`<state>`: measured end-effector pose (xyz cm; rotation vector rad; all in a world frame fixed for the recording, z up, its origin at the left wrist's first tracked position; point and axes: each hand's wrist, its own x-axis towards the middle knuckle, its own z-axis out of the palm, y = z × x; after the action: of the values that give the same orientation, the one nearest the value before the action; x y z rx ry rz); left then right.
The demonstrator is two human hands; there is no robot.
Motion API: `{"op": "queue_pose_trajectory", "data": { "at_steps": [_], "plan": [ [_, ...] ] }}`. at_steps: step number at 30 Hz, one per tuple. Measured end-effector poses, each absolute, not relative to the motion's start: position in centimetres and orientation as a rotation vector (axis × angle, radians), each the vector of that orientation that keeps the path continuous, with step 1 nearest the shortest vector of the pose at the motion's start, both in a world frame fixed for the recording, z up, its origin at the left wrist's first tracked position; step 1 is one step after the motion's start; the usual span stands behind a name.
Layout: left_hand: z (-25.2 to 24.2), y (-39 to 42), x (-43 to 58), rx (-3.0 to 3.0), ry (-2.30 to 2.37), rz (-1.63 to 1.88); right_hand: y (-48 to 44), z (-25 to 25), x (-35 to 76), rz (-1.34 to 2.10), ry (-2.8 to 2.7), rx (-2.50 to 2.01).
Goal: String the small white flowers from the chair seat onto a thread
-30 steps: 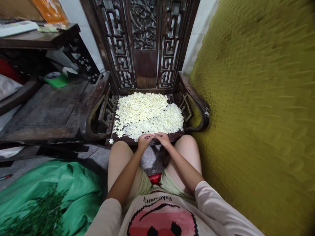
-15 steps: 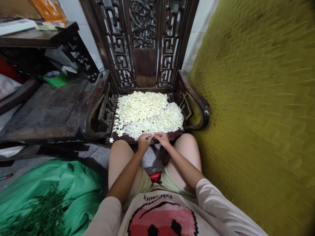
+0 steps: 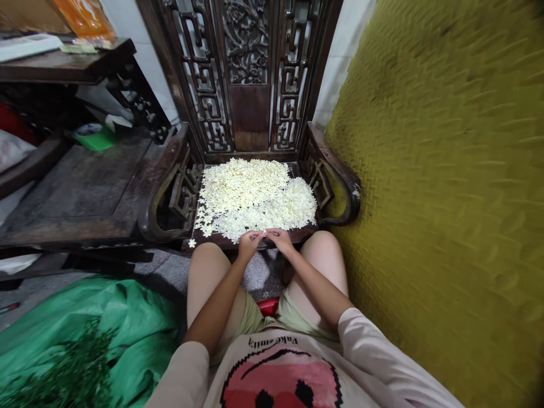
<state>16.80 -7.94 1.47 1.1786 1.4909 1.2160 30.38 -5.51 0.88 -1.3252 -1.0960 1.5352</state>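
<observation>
My left hand (image 3: 249, 244) and my right hand (image 3: 280, 239) meet fingertip to fingertip over the front edge of a dark wooden chair seat (image 3: 306, 230). Between the pinched fingers shows a tiny white flower (image 3: 264, 233), mostly covered, and both hands appear closed on it. Just beyond them a broad pile of loose cream-white flowers (image 3: 246, 184) spreads across the seat. Whiter blossoms (image 3: 293, 204) lie at its front and right. A single flower (image 3: 192, 243) rests apart at the seat's front left corner.
Curved armrests (image 3: 355, 198) flank the seat, with a carved backrest (image 3: 250, 113) behind. A yellow textured mat (image 3: 446, 170) stands close on the right. On the left are a wooden bench (image 3: 80, 192) with a green container (image 3: 100, 140), and a green sack (image 3: 144, 311) bearing leafy sprigs (image 3: 68, 368).
Hardly anything differs. Both hands stay in the same place with fingertips together, and the white flower between them shows slightly more. The view has shifted very slightly.
</observation>
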Motion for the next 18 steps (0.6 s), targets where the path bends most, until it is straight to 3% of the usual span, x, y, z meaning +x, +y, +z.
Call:
{"op": "queue_pose_trajectory", "data": {
  "at_steps": [18],
  "plan": [
    [1.74, -8.03, 16.40, 1.505, 1.501, 1.260, -5.70, 1.46, 30.31, 1.554, -1.099, -1.312]
  ]
}}
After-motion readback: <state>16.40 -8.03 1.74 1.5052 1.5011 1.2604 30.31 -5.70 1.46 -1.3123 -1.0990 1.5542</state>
